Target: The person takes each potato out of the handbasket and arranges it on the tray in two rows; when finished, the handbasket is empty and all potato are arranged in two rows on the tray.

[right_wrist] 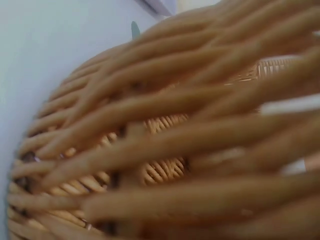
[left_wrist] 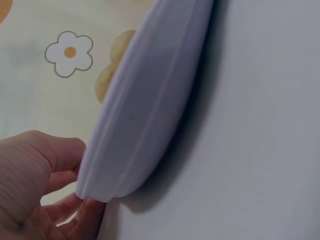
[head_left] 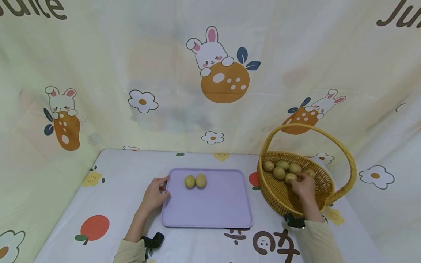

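My left hand (head_left: 155, 194) holds the left edge of a lilac tray (head_left: 210, 208), thumb and fingers at the rim. The left wrist view shows that hand (left_wrist: 35, 180) close up at the tray's edge (left_wrist: 135, 115). Two small potatoes (head_left: 201, 180) lie side by side near the tray's far edge. On the right, my right hand (head_left: 305, 188) reaches into a wicker basket (head_left: 274, 197) and pinches a potato (head_left: 290, 178). Several more potatoes (head_left: 279, 173) sit around it towards the basket's far side. Basket weave (right_wrist: 165, 145) fills the right wrist view, hiding the hand.
The basket's tall arched handle (head_left: 352, 164) rises over its opening on the right. A printed white cloth (head_left: 125, 190) covers the table. Behind it hangs a curtain (head_left: 171, 73) with rabbits and flowers. Dark wrist devices (head_left: 154, 241) are worn on both arms.
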Demonstrator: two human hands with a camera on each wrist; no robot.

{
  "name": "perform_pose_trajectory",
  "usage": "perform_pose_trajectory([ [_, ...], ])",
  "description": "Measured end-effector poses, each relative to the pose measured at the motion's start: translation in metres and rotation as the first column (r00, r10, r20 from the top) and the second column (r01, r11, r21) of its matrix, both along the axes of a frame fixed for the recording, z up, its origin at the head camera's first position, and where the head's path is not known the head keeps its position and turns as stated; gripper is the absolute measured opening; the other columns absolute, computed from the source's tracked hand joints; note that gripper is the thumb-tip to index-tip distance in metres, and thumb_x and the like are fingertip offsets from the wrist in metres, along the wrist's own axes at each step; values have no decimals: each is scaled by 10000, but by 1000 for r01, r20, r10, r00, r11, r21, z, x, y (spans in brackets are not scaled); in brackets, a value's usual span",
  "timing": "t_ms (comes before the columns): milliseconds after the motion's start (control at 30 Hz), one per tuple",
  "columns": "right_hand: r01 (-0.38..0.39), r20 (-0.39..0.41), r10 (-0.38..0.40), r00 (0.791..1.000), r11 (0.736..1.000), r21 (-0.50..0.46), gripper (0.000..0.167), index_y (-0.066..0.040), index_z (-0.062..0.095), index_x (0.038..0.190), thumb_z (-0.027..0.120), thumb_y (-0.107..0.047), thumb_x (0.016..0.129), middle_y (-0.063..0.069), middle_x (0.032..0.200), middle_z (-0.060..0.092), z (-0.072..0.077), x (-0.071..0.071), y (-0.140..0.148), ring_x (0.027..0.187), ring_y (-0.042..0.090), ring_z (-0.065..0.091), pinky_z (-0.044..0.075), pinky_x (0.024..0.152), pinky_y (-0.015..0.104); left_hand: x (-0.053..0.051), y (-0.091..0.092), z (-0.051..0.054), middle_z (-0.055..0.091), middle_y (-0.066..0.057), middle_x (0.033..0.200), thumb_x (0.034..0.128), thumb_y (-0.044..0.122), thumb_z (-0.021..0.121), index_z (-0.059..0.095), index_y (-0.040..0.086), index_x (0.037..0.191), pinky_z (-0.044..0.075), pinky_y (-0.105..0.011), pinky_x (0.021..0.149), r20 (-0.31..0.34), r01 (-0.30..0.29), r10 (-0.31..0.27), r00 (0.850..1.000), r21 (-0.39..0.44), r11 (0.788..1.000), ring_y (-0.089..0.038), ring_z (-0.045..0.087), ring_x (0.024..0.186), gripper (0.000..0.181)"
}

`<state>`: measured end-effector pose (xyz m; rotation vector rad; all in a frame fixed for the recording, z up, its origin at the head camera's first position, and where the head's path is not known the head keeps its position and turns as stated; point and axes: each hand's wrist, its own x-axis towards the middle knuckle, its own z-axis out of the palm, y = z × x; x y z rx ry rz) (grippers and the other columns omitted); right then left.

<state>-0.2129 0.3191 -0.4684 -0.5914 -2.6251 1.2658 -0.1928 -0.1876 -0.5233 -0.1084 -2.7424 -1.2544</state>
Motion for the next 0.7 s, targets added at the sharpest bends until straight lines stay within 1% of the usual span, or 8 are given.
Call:
perform_pose_trajectory([
  [100, 0, -12, 0, 1000, 1000, -26, 514, 199, 476, 1313, 621, -46, 885, 349, 1158, 534, 4, 1, -1, 940, 358, 550, 471, 638, 256, 1, 0, 1, 589, -194, 1140, 727, -5, 670, 577, -38, 1337, 492, -377, 765, 1, -3, 3, 1000, 1, 1000, -252, 639, 871, 619],
  [167, -8, -24, 7, 1000, 999, -35, 507, 189, 477, 1322, 616, -50, 897, 323, 1157, 535, 7, 1, -2, 908, 317, 556, 455, 562, 205, 1, 0, 1, 589, -192, 1140, 727, -5, 672, 576, -38, 1339, 493, -376, 763, 3, -3, 3, 1000, -2, 1000, -251, 637, 871, 620],
  [233, -11, -34, 10, 999, 999, -33, 504, 163, 482, 1341, 611, -64, 910, 317, 1178, 542, 10, 1, -3, 936, 319, 570, 454, 574, 201, 1, 0, 1, 589, -192, 1140, 727, -3, 673, 577, -37, 1338, 491, -376, 762, 5, -3, 3, 1000, -4, 1000, -250, 635, 871, 619],
  [333, -9, -58, 9, 998, 1000, -3, 499, 111, 508, 1354, 616, -112, 921, 309, 1220, 563, 17, 1, -7, 1044, 348, 566, 423, 634, 199, 0, 0, 1, 591, -188, 1138, 729, 3, 675, 578, -38, 1336, 489, -377, 761, 2, -2, 2, 1000, -9, 1000, -245, 631, 871, 616],
  [400, -11, -76, 12, 997, 1000, 2, 496, 77, 521, 1362, 616, -134, 924, 304, 1227, 582, 23, 1, -11, 1084, 370, 576, 412, 650, 180, 0, 0, 1, 592, -186, 1133, 728, 5, 677, 581, -38, 1333, 488, -378, 762, -3, -4, 4, 1000, -8, 1000, -244, 631, 870, 614],
  [533, -68, -125, 62, 990, 997, -42, 481, 53, 525, 1367, 613, -147, 940, 307, 1238, 575, 37, 1, -24, 1100, 407, 585, 434, 628, 137, -1, 0, 0, 596, -189, 1119, 720, 2, 678, 586, -43, 1324, 487, -377, 758, -15, -2, 2, 1000, -2, 1000, -247, 634, 863, 613],
  [633, -123, -131, 111, 985, 989, -87, 491, 39, 512, 1386, 615, -166, 952, 303, 1276, 539, 46, 2, -35, 1121, 411, 561, 443, 641, 144, 0, 0, -1, 598, -194, 1110, 716, -7, 676, 591, -49, 1315, 486, -372, 749, -23, 0, 0, 1000, 4, 1000, -251, 637, 856, 606],
  [700, -144, -126, 130, 983, 984, -107, 503, 27, 507, 1395, 622, -183, 954, 286, 1297, 524, 50, 2, -41, 1122, 381, 550, 447, 656, 157, 0, 0, 0, 599, -197, 1107, 716, -12, 673, 591, -54, 1312, 490, -366, 740, -31, 4, -4, 999, 5, 1000, -252, 639, 852, 603],
])
